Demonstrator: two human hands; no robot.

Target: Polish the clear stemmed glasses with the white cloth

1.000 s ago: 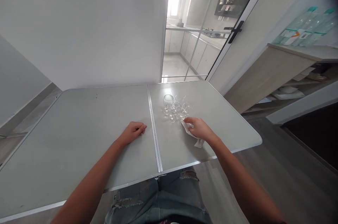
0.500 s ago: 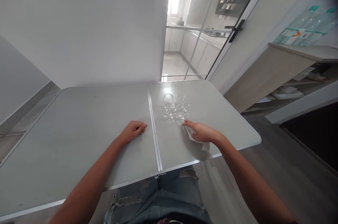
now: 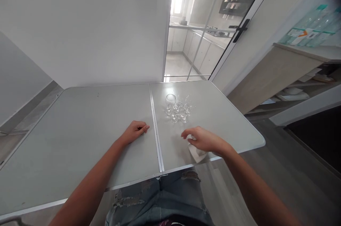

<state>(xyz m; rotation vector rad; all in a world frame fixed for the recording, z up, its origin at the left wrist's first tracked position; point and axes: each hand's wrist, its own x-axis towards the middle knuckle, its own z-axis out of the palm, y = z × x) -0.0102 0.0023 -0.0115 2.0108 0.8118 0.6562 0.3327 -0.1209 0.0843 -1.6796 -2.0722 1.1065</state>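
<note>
My left hand (image 3: 136, 132) rests on the table left of the metal seam, its fingers curled into a loose fist with nothing showing in them. On the other side of the seam, my right hand (image 3: 201, 138) hovers low near the table's front edge. A white cloth (image 3: 197, 155), perhaps a paper tissue, hangs below its palm and seems held by the lower fingers, which are hidden. Beyond that hand, several clear stemmed glasses (image 3: 170, 102) stand in a tight cluster, apart from my fingers.
The pale table (image 3: 80, 123) has a metal seam (image 3: 155, 126) and metal edging. A wall stands behind it, with a glass door (image 3: 197, 41) to a kitchen. At right, a wooden shelf (image 3: 282, 77) carries plastic bottles (image 3: 306, 32).
My right hand has drawn back from the glasses toward the front edge, bringing the white cloth along. My left hand stays in place.
</note>
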